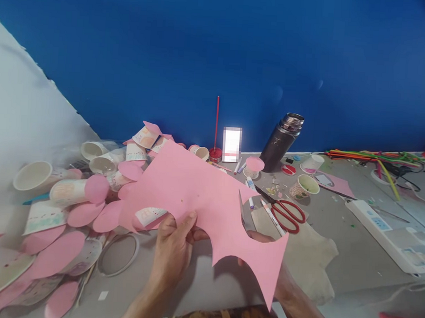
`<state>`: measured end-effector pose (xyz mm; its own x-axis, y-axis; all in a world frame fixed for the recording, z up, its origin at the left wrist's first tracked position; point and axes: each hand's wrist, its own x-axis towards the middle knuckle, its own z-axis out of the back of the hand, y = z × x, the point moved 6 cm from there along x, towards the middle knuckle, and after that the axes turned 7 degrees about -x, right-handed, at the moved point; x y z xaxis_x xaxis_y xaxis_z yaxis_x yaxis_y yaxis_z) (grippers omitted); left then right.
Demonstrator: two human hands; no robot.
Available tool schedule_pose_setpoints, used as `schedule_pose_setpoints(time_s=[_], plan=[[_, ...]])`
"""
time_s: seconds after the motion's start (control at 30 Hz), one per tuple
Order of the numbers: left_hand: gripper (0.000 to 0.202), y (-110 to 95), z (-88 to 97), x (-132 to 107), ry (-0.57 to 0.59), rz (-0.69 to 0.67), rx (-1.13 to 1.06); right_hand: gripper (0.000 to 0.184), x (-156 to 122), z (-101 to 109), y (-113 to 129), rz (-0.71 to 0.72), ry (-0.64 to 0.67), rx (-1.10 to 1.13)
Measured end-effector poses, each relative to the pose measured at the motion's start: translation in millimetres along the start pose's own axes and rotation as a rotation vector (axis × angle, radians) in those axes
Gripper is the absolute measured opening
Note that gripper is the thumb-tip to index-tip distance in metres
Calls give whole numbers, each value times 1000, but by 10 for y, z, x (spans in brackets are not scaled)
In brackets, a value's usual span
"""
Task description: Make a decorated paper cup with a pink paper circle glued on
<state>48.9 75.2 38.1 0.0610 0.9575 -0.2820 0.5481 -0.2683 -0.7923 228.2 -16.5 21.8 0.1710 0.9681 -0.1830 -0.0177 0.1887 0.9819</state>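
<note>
A large sheet of pink paper (200,187) with curved cut-outs along its edges is held up over the table. My left hand (176,242) pinches its near edge, thumb on top and fingers beneath. Most of my right hand (263,236) is hidden under the right part of the sheet. Thin metal scissor blades (242,210) show beside the paper's curved edge, just above that hand; their handles are hidden. Another pair of scissors, with red handles (288,215), lies on the table to the right, near several markers (271,216) and a beige cloth (309,254).
Paper cups (68,192) with pink paper ovals (56,255) crowd the left side. A dark open flask (281,141) leans near the blue wall. To the right are a green-lined cup (304,185), a white power strip (383,234) and colourful sticks (362,155).
</note>
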Motion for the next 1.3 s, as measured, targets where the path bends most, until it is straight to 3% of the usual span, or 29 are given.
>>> schedule_pose_setpoints(time_s=[0.73,0.9,1.3], plan=[[41,-68,6,18,-21,4,-16,36,-19,-14,-350,-90,-20,3],[43,-82,17,32,-18,8,-47,29,-20,-36,-298,-120,-7,-40],[35,-108,25,91,53,10,5,41,-43,-41,-319,-104,-8,-52]])
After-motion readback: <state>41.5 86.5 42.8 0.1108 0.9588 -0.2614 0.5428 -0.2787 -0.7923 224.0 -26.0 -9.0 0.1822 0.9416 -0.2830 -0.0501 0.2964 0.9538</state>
